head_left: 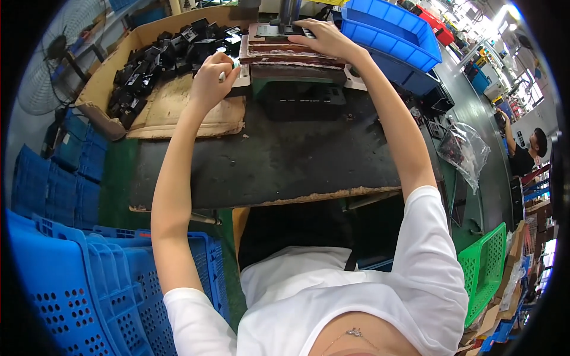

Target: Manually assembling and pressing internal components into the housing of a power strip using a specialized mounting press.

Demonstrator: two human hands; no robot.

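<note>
Green flooring [116, 172] shows beside our dark flat-topped bench [267, 172], whose near edge is brown and frayed; a round wire-caged fan [56, 56] stands at the upper left, and a person in a dark top [525, 159] appears at the far right. At the far side of the bench, about the middle, we have a brown layered stack of slabs [291, 55] with pale ragged edges, and an upright metal post [290, 10] rises behind it. Our right hand [328, 40] reaches over the top of that stack, its fingers extended and its thumb apart from them, next to a small dark-and-white piece [309, 34]; we cannot tell whether its grip pinches that piece. Our left hand [208, 82] is raised just left of the stack, its grip curled into a fist with a small white tip [222, 76] showing at the fingers, too small for us to identify. Nearer to us than the slabs sits a black rectangular housing [306, 102]. On the left, a tan cardboard box [98, 98] holds heaped glossy black plastic parts [139, 77]; on the right we see a blue rectangular plastic bin [386, 44] and a crinkled clear plastic bag [466, 148]
</note>
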